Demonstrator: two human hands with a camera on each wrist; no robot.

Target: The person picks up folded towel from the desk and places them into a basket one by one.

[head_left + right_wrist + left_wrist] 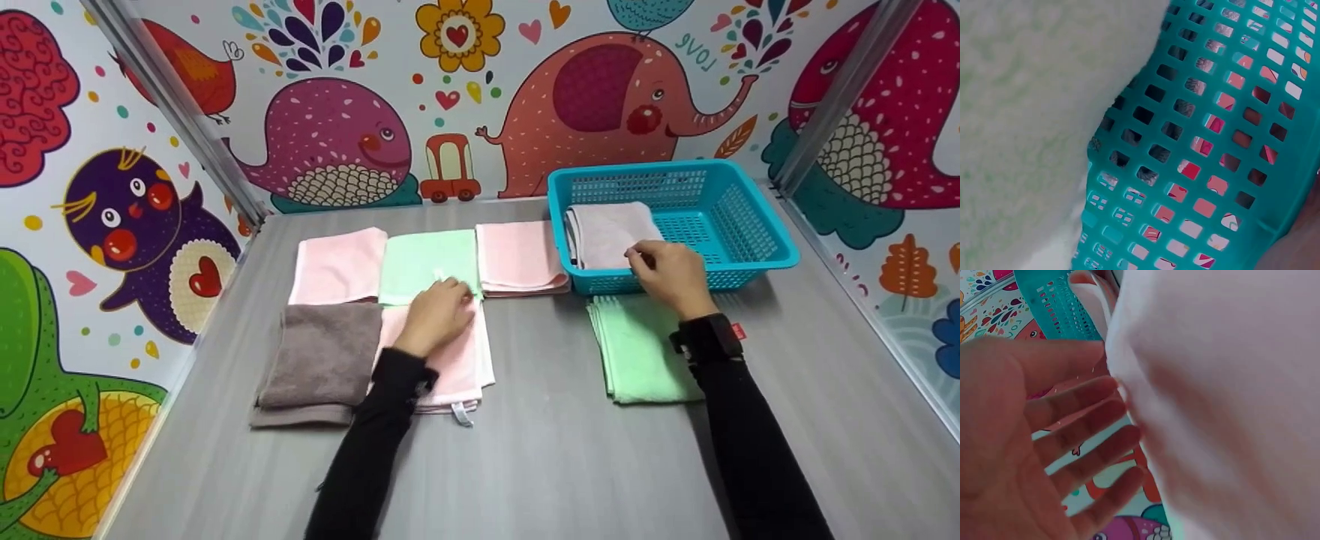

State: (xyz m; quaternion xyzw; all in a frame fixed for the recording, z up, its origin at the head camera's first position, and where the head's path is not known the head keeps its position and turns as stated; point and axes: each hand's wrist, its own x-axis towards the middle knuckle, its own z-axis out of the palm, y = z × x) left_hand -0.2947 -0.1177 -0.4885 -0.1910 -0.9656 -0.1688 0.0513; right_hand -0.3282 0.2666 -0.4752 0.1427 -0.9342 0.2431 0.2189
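Note:
My left hand (439, 319) is over a folded pink towel (457, 367) in the near row, fingertips reaching across a mint-green towel (427, 259) behind it. In the left wrist view its fingers (1086, 444) are spread, nearly straight, tips right at the pink cloth's edge (1213, 410). Over the front rim of a turquoise basket (757, 259), my right hand (671, 274) has loosely bent fingers, overlapping the near edge of a folded pale greyish-pink towel (611, 229) inside. Only a blurred bit of that hand shows in the right wrist view, beyond the basket's mesh wall (1185, 146).
Pink towels (337, 266) lie at the back left and beside the basket (521, 255). A grey-brown towel (326, 356) lies at the near left. Below my right wrist is another folded green towel (641, 356). Cartoon-printed walls (457, 97) enclose the grey table (540, 450).

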